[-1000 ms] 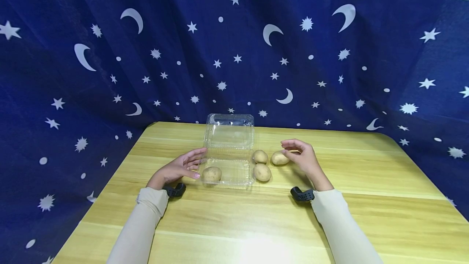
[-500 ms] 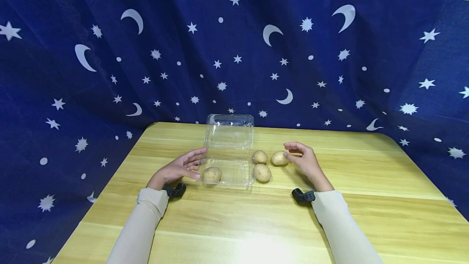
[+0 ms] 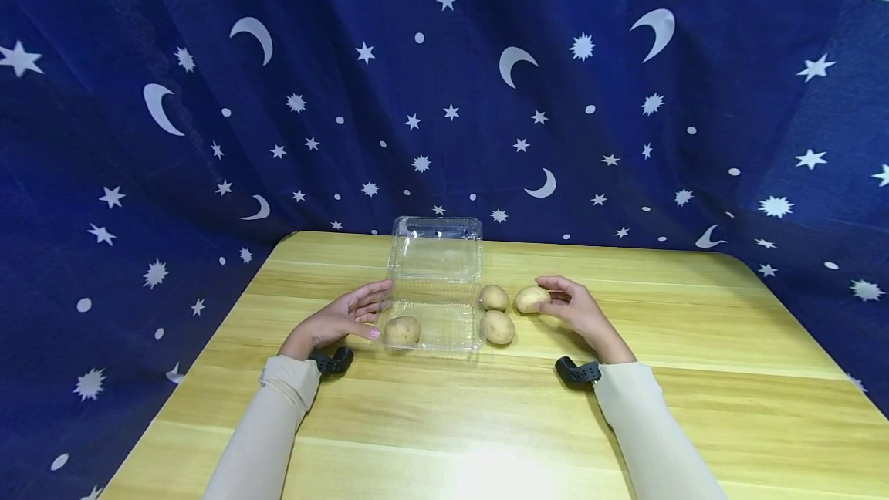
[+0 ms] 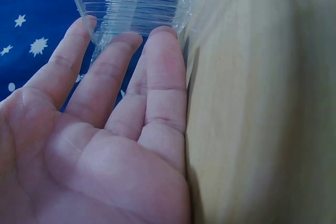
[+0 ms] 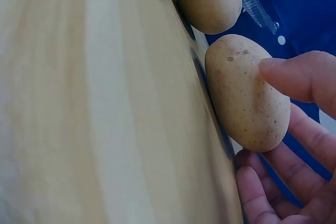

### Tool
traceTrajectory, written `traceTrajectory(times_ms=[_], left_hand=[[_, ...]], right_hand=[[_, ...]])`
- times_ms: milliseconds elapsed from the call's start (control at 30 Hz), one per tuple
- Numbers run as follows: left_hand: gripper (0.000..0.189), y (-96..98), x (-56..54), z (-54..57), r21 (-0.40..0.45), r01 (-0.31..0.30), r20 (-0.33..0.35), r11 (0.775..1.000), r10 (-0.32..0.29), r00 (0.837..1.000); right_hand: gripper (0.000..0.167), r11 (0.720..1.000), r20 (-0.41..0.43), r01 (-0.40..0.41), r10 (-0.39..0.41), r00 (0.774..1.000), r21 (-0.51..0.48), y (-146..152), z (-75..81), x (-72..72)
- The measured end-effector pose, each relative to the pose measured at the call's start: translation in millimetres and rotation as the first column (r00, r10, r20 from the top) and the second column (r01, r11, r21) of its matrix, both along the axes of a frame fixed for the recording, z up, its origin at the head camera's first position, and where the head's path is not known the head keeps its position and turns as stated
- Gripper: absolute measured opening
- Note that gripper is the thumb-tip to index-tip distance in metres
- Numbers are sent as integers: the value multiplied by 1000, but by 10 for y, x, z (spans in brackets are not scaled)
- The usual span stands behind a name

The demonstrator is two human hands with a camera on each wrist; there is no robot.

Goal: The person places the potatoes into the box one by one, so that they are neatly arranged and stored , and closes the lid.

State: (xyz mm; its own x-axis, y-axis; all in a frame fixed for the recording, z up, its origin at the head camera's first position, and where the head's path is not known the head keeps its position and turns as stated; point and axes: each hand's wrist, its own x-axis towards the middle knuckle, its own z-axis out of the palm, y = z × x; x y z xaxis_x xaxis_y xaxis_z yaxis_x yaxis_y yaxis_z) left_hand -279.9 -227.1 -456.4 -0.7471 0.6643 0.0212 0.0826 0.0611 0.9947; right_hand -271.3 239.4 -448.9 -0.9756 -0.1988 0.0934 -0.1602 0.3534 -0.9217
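A clear plastic clamshell container (image 3: 447, 322) lies with its lid (image 3: 436, 249) raised, one potato (image 3: 401, 331) in the left of its base. My left hand (image 3: 350, 313) rests beside its left wall, fingers extended; in the left wrist view the fingertips (image 4: 163, 32) are right at the ribbed plastic. To the right of the container, my right hand (image 3: 575, 307) holds the right end of a potato (image 3: 529, 299). The right wrist view has the thumb (image 5: 294, 74) on that potato's (image 5: 247, 98) face and the other fingers curved around its end.
Two more potatoes, a rear one (image 3: 494, 298) and a front one (image 3: 498, 328), sit against the container's right side. The wooden table (image 3: 430, 423) extends toward me. Behind its far edge hangs a blue curtain (image 3: 458, 83) with moons and stars.
From above the rightmost potato, my right hand has come down and closed around its right end. The left hand, container and potatoes have kept their places.
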Motion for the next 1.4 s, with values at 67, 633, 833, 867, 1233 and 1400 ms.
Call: traceTrajectory(times_ms=[67, 633, 833, 867, 1233, 1400], left_hand=[[106, 1, 0, -2, -1, -1, -1, 1000, 1, 1000], [107, 2, 14, 18, 2, 0, 4, 1000, 0, 1000], [107, 11, 17, 30, -1, -3, 2, 1000, 3, 1000], [107, 12, 17, 31, 0, -3, 2, 1000, 3, 1000], [106, 9, 13, 21, -5, -1, -2, 1000, 1, 1000], [107, 6, 15, 17, -1, -8, 1, 1000, 8, 1000]], right_hand=[[58, 1000, 15, -15, 15, 1000, -5, -3, -1, 2], [54, 999, 21, 6, -7, 1000, 43, -40, 36, 12], [50, 996, -3, 49, -49, 999, 79, -44, 39, 2], [50, 995, -7, 54, -54, 999, 83, -44, 35, -3], [49, 989, -4, 101, -101, 995, 112, -64, 26, -2], [50, 990, 11, 100, -101, 995, 97, -68, 36, -9]])
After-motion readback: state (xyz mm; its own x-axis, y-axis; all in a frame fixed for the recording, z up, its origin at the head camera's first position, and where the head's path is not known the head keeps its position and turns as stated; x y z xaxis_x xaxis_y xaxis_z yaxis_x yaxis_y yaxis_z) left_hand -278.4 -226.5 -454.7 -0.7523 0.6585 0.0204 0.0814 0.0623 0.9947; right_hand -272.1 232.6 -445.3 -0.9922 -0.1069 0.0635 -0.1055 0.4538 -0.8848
